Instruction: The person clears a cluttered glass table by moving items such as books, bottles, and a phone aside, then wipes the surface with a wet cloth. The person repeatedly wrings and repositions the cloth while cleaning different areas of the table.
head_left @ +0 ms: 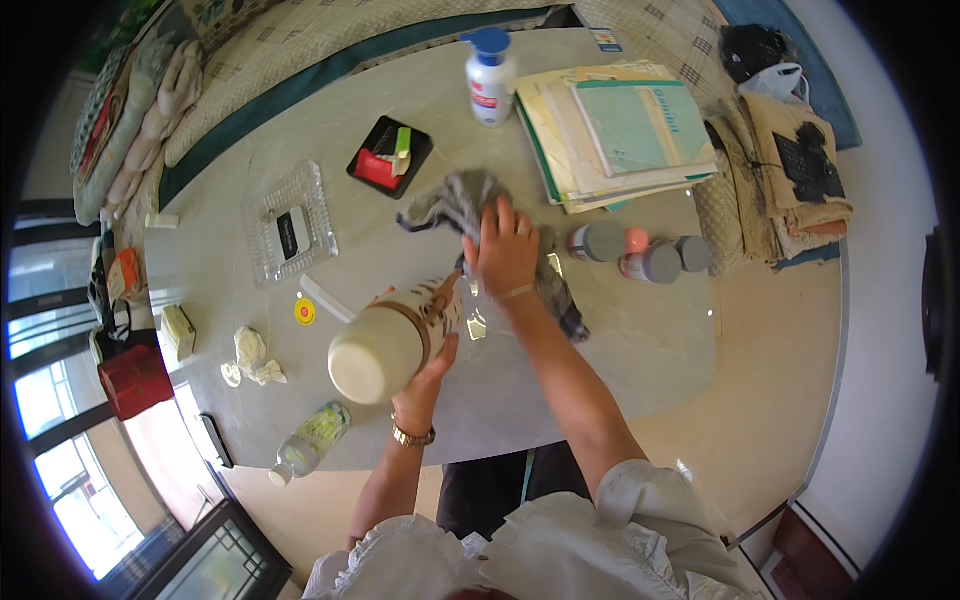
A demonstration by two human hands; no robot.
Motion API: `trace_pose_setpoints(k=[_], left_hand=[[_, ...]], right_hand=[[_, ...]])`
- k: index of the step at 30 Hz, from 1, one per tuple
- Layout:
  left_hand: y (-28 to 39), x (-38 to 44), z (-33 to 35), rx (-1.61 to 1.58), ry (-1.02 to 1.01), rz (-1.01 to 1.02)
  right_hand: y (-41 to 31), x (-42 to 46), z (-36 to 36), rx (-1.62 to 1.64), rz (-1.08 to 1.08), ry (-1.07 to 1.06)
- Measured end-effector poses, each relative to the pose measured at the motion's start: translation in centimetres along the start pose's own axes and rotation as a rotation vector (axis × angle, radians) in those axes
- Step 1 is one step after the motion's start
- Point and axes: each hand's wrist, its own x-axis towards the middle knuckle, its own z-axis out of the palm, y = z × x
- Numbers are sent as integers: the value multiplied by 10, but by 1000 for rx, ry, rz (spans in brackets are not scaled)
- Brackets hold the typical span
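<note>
My left hand [427,375] is closed around a large cream-coloured bottle [382,349] with a brown band and dark markings, tilted with its rounded end towards me. My right hand [504,251] lies on a crumpled grey checked cloth [469,196] spread over the grey tabletop [517,382]. Part of the cloth trails out beneath my right wrist towards me. The fingers of my right hand bend onto the cloth; whether they pinch it is unclear. A white strip [327,298] lies just left of the bottle.
Beyond my hands are a black tray [361,184], a white pump bottle [491,82] and stacked folders [551,142]. Grey-lidded jars [652,264] stand right. To the left are a clear glass tray [326,217], crumpled tissue [251,349] and a plastic drink bottle [313,439] near the edge.
</note>
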Motion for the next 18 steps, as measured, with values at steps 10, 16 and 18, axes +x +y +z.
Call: trace_pose_setpoints(k=[10, 16, 18], left_hand=[[35, 35, 125, -164, -159, -36], [11, 41, 164, -150, -153, 107], [25, 40, 150, -16, -153, 125]], right_hand=[[125, -219, -168, 35, -115, -290], [144, -226, -168, 12, -242, -309], [139, -223, -163, 48, -283, -358]])
